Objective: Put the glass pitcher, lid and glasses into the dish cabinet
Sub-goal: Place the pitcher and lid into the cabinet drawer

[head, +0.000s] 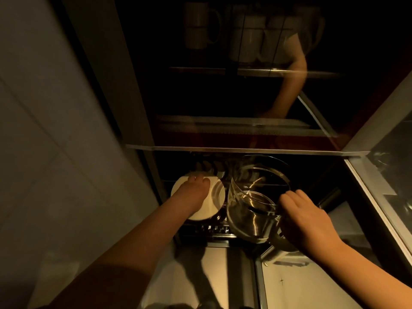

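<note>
White mugs (201, 25) stand behind the dark glass of the upper section, more of them (249, 39) to the right on a shelf (256, 71), some stacked. Lower glass shelf (234, 122) below that, blurred. Reflection of an arm (289, 85) shows on the glass. Small dark cups (206, 166) sit in a row at the back of the lower compartment. Pale tiled wall (44, 130) on the left. Light counter surface (223, 275) at bottom. Scene dim, details smeared.

Both hands (194, 192) (305, 221) forward, fingers curled
</note>
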A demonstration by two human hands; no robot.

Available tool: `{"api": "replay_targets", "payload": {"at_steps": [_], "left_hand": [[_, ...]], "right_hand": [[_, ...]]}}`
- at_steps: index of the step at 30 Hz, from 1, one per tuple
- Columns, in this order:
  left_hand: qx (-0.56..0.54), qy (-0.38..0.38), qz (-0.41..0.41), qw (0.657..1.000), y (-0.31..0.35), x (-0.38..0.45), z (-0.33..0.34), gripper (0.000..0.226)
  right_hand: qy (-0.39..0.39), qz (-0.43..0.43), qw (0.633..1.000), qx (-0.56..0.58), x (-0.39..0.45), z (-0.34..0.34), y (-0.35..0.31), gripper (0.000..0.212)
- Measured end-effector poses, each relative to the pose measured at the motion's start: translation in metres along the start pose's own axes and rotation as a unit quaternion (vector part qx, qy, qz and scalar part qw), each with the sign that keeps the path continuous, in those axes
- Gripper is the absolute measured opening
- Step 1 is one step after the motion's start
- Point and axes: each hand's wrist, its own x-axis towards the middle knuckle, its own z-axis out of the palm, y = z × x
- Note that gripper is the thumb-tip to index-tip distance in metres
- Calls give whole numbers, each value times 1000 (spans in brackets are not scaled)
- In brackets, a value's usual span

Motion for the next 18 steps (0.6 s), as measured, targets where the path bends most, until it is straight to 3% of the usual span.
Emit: {"api": "replay_targets", "payload": {"at_steps": [18], "left_hand": [[-9, -37, -4, 999, -11, 51, 29, 75]], "right_hand": [[-2, 36, 999, 19, 6, 18, 3, 58]]}}
